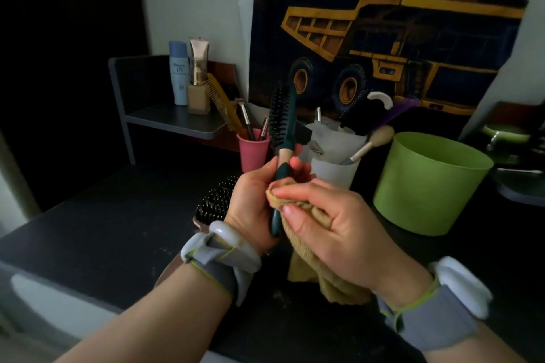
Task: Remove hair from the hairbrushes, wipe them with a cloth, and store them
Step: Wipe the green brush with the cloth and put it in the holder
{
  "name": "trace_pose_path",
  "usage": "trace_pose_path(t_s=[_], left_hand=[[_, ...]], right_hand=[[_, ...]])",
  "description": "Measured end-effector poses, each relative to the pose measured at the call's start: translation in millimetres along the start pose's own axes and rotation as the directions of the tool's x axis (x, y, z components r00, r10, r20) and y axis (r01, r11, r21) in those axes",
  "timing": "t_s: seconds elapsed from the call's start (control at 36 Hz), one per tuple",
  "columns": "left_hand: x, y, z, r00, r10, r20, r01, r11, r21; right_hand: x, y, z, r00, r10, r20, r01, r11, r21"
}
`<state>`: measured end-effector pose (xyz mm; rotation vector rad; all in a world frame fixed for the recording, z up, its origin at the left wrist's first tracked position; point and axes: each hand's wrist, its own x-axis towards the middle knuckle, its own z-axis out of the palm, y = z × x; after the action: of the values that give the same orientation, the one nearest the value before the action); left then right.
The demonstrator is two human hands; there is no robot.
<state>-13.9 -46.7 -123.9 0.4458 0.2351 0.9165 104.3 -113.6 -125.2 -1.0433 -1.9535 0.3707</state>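
Head view: nearest, the right hand (333, 215) has its grip closed on a tan cloth (312, 247), thumb and fingers pinching the cloth against the dark-green handle of a round hairbrush (282, 138). The left hand (253, 200), touching the right, has its grip wrapped round that same handle, the brush upright with its black bristles above both hands. The cloth hangs below the right grip toward the dark counter (103, 233). Just left of the left grip a black paddle hairbrush (213, 203) lies on the counter. Right of the right grip stands a green tub (427, 186). Beyond the grips stand a pink cup (253, 153) of makeup brushes and a white cup (333, 168) holding more brushes.
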Motion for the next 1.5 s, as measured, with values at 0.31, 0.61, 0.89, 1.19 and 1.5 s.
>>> trace_pose_path(t_s=[0.31, 0.61, 0.89, 1.19, 1.5], left_hand=[[2.1, 14.3, -6.2, 0.995, -0.008, 0.096, 0.033, 0.964, -0.262], [-0.5, 3.6, 0.2, 0.978, -0.092, 0.186, 0.111, 0.989, -0.094], [-4.1, -7.3, 6.0, 0.986, -0.081, 0.146, 0.046, 0.973, 0.228], [-24.7, -22.6, 9.7, 0.994, -0.087, 0.071, 0.017, 0.741, 0.672], [-41.9, -12.8, 12.6, 0.993, -0.071, 0.091, -0.031, 0.593, 0.805]], right_hand=[[-8.6, -14.7, 9.6, 0.981, -0.037, 0.191, 0.05, 0.997, -0.065], [-30.9, -20.1, -73.5, 0.969, 0.243, -0.044, -0.242, 0.898, -0.368], [-58.0, 10.7, -90.8, 0.829, 0.558, -0.017, -0.415, 0.596, -0.688], [-19.5, -24.5, -67.1, 0.788, 0.593, -0.163, -0.569, 0.804, 0.174], [-0.3, -50.2, -66.5, 0.814, 0.572, 0.101, -0.511, 0.622, 0.594]])
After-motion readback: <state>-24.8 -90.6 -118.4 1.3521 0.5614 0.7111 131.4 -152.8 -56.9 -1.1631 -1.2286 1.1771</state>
